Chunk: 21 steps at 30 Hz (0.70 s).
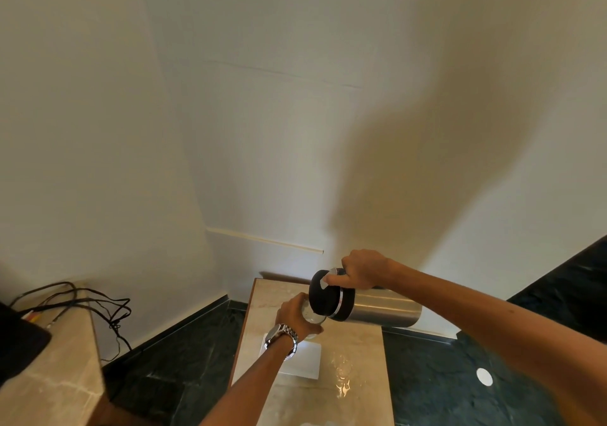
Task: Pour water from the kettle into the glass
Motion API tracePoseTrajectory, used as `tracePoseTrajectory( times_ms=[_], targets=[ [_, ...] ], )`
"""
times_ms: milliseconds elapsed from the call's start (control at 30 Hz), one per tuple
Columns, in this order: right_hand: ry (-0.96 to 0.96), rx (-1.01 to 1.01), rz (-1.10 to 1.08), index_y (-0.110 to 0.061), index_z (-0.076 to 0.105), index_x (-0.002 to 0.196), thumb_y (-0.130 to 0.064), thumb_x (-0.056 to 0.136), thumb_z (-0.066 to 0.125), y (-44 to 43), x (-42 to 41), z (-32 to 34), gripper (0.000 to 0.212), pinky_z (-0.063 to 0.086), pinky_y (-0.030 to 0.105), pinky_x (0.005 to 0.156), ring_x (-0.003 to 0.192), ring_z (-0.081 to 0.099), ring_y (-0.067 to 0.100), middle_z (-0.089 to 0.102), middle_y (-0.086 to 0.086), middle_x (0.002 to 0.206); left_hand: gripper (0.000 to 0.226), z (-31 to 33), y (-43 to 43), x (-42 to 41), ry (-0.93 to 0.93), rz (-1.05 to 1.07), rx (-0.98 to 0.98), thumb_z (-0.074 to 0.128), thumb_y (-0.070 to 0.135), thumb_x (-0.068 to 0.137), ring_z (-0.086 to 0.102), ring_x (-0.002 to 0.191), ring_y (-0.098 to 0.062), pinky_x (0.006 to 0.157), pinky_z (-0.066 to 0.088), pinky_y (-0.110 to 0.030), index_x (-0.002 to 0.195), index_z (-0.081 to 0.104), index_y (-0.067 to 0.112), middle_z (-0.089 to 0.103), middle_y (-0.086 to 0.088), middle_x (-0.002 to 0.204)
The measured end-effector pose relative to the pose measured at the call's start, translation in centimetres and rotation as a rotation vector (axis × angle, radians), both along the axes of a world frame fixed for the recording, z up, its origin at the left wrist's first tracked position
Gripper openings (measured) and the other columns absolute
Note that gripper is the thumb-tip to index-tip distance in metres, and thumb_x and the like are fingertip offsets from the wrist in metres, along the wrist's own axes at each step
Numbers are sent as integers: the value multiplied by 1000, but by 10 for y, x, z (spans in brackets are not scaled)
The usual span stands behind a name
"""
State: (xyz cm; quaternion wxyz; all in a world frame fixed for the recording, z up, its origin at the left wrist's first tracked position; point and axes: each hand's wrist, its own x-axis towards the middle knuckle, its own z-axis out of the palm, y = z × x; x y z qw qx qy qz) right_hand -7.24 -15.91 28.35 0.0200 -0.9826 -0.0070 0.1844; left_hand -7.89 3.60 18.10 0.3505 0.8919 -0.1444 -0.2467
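Note:
A steel kettle [381, 309] with a black lid lies tipped almost level above the narrow marble table [354, 353], its lid end pointing left. My right hand [364, 273] grips its handle at the top. The clear glass [313, 319] is held just under the kettle's lid edge, mostly hidden by my left hand [297, 315], which is wrapped around it and wears a metal watch. The glass rim touches or nearly touches the lid; I cannot tell whether water is flowing.
A white square mat [305, 361] lies on the table below the glass, and a wet-looking shine is to its right. A marble ledge [62, 353] with black cables and a dark device stands at the left. Dark stone floor surrounds the table; white walls are close behind.

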Motion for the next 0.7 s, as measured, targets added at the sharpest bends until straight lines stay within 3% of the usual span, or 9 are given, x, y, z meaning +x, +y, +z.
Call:
tracePoseTrajectory(
  times_ms=[400, 700],
  targets=[
    [-9, -63, 63, -14, 58, 63, -77, 82, 38, 13, 10, 3, 70, 41, 24, 54, 49, 48, 12, 52, -1, 52, 78, 6, 1, 0, -2, 11, 51, 89, 41, 63, 66, 111, -20, 97, 54, -31, 129, 54, 22, 69, 0, 122],
    [3, -74, 52, -8, 65, 72, -76, 83, 39, 17, 14, 12, 74, 50, 29, 61, 51, 50, 14, 55, 1, 55, 75, 12, -5, -1, 5, 13, 99, 87, 44, 64, 66, 110, -19, 99, 54, -30, 127, 54, 22, 69, 0, 120]
  ],
)
